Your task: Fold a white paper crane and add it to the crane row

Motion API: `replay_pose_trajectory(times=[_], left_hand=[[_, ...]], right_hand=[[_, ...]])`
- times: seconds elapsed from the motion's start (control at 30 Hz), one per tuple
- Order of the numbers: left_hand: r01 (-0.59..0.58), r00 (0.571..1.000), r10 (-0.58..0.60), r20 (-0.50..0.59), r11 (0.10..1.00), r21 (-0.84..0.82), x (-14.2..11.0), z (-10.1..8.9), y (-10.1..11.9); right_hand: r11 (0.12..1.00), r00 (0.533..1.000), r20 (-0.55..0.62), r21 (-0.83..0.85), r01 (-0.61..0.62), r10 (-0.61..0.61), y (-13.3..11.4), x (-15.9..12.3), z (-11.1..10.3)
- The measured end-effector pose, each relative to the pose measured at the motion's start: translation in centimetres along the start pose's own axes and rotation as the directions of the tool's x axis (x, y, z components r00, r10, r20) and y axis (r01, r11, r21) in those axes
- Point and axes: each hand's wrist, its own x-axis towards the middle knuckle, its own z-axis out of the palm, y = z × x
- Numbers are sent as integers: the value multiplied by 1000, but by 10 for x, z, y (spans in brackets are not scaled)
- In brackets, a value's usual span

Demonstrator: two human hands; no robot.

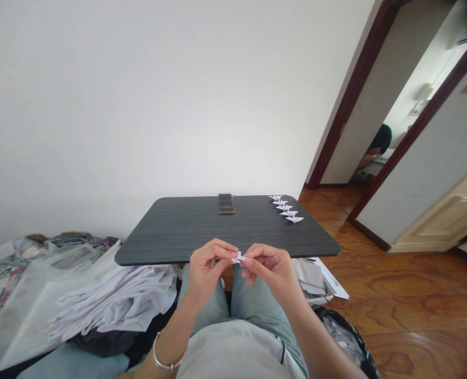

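Observation:
My left hand (pixel 207 266) and my right hand (pixel 268 266) meet above my lap, just in front of the near edge of a dark grey table (pixel 178 231). Both pinch a small folded piece of white paper (pixel 237 257) between thumb and fingertips. A silver bracelet sits on my left wrist. A row of several small white folded paper pieces (pixel 286 209) lies at the far right of the table. A phone (pixel 226 203) lies flat at the far middle of the table.
A heap of white sheets and plastic bags (pixel 99 300) fills the left side. More paper (pixel 324 279) lies under the table's right side on the wooden floor. An open doorway (pixel 379 147) at the right shows a person crouched in another room.

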Motion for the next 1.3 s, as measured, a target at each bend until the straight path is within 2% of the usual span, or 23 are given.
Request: replay_pose_trajectory(times=[0.43,0.7,0.97,1.3], left_hand=[[7,1000,-8,25,998,63,-2,-3,-3],[31,999,-31,20,999,15,-1,-2,-3],[67,998,-67,15,998,1,-2,-2,-4],[43,999,-42,33,999,-27,-1,-1,-3]], right_hand=[[994,998,-1,-98,-55,56,-10,1,-1],[995,999,-1,-88,-52,52,-5,3,-3],[998,997,57,-42,-50,53,-1,5,-5],[999,997,67,-6,-45,45,1,6,-6]])
